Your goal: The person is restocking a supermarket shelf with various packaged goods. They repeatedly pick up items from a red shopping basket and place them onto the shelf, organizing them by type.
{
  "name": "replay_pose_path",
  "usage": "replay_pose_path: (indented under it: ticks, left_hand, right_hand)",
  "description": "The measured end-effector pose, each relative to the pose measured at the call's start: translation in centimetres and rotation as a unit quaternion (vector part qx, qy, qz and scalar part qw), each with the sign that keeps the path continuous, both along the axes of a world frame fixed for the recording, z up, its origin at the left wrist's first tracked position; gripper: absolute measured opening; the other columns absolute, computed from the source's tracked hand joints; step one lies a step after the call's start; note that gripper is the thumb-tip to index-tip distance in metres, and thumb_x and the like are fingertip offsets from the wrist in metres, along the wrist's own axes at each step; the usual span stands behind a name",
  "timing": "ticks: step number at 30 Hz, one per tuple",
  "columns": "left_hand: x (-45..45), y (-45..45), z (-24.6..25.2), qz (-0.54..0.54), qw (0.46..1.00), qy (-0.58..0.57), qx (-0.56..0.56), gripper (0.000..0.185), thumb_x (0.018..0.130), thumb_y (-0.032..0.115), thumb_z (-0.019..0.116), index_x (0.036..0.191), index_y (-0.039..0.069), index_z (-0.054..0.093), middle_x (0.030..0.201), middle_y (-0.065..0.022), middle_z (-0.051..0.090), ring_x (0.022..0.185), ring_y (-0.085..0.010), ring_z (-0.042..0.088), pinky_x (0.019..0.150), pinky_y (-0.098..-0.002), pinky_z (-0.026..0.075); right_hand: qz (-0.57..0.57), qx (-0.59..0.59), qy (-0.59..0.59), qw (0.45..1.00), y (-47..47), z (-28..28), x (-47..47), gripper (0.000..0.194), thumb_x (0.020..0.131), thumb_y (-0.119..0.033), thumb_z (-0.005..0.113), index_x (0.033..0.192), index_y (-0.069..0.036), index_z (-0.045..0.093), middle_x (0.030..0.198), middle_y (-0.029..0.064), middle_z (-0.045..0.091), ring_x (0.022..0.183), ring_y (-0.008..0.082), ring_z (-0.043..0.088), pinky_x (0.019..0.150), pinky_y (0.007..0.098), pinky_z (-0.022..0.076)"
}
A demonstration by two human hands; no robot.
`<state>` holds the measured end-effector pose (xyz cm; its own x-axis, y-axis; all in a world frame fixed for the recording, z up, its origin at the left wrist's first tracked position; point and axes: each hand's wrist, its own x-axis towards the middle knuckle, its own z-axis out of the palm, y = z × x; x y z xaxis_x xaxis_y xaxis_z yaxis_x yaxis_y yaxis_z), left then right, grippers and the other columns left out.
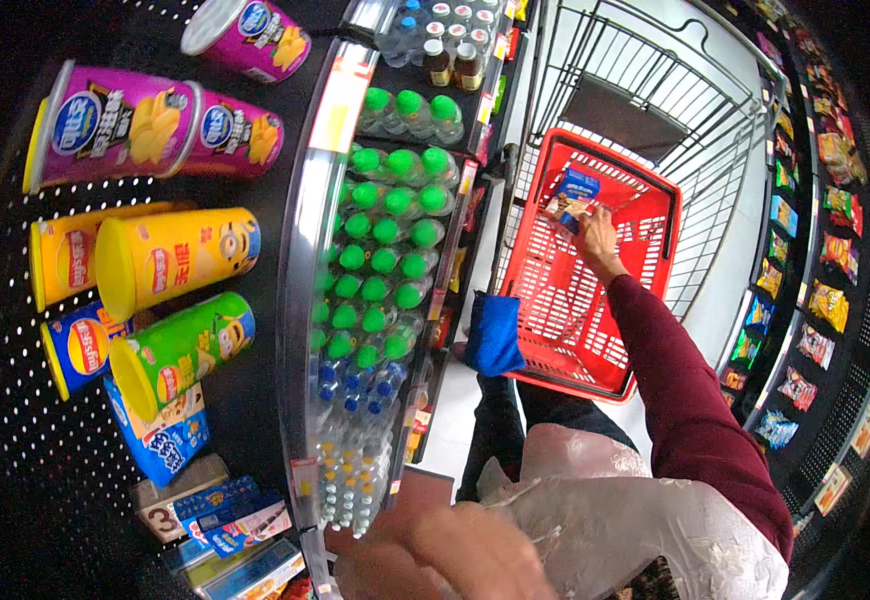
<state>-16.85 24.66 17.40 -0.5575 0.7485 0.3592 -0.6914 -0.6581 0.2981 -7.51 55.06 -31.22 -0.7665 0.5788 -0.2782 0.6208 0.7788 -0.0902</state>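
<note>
Inside a red plastic shopping basket [671, 240], my right hand [597, 231] has its fingers on the lower edge of a blue and tan snack packet [579, 187]. The fingertips are bent around that edge and partly hidden. The packet lies against the basket's far left part, over the slotted bottom. A maroon sleeve covers my right arm. My left hand [453, 551] is large and blurred at the bottom, close to the camera, near the shelf's front edge. Its fingers look curled, but what they hold, if anything, cannot be made out.
The basket sits in a wire shopping cart [705, 97]. A blue fabric item [496, 334] hangs by its near left corner. On the left, shelves carry purple snack tubs [119, 127], yellow chip canisters [187, 259] and green-capped bottles [386, 229]. Bagged snacks [829, 306] line the right shelves.
</note>
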Motion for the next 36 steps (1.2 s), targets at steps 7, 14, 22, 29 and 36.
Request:
replay_pose_path:
  ticks: [7,14,22,29,36]
  left_hand:
    - [6.0,1.8,4.2,0.146,0.975,-0.150,0.080,0.061,0.094,0.042,0.066,0.114,-0.015,0.056,0.110,-0.0315,0.060,0.095,-0.0362,0.067,0.083,-0.0427,0.059]
    - [7.6,3.1,5.0,0.093,0.945,-0.038,0.311,0.059,0.093,0.039,0.065,0.116,-0.014,0.057,0.102,-0.0269,0.063,0.079,-0.0264,0.068,0.063,-0.0332,0.060]
    - [11.2,-1.0,9.0,0.166,0.940,-0.073,0.287,0.046,0.093,0.024,0.059,0.118,-0.014,0.049,0.112,-0.0240,0.051,0.059,-0.0188,0.063,0.048,-0.0300,0.056]
    - [13.9,-5.0,10.6,0.240,0.939,0.017,0.246,0.043,0.093,0.025,0.062,0.119,-0.008,0.053,0.115,-0.0207,0.053,0.073,-0.0256,0.065,0.056,-0.0339,0.057]
    - [9.1,-15.1,4.5,0.424,0.728,0.234,-0.485,0.014,0.089,0.007,0.066,0.101,0.001,0.062,0.104,-0.0118,0.063,0.086,-0.0151,0.060,0.077,-0.0274,0.047]
  right_hand:
    - [-0.056,-0.092,0.072,0.992,1.5,4.3,6.5,0.041,0.084,-0.033,0.075,0.115,-0.007,0.066,0.107,0.0212,0.067,0.100,0.0353,0.065,0.084,0.0430,0.0531]
    - [-0.151,-0.269,0.274,0.911,-0.4,12.8,10.3,0.037,0.091,-0.020,0.071,0.117,0.003,0.056,0.104,0.0104,0.065,0.095,0.0182,0.061,0.086,0.0330,0.0498]
    - [-0.084,-0.422,0.399,0.809,-7.0,26.5,5.1,0.027,0.094,-0.014,0.069,0.114,0.001,0.058,0.107,0.0061,0.063,0.101,0.0132,0.058,0.091,0.0311,0.0522]
    - [0.038,-0.538,0.413,0.734,-15.4,37.6,-1.3,0.029,0.090,-0.012,0.073,0.116,-0.002,0.062,0.103,0.0019,0.064,0.096,0.0103,0.060,0.087,0.0273,0.0519]
    - [0.181,-0.603,0.351,0.693,-23.2,44.4,-6.2,0.037,0.086,-0.015,0.078,0.117,-0.002,0.064,0.105,0.0016,0.065,0.099,0.0100,0.061,0.086,0.0261,0.0498]
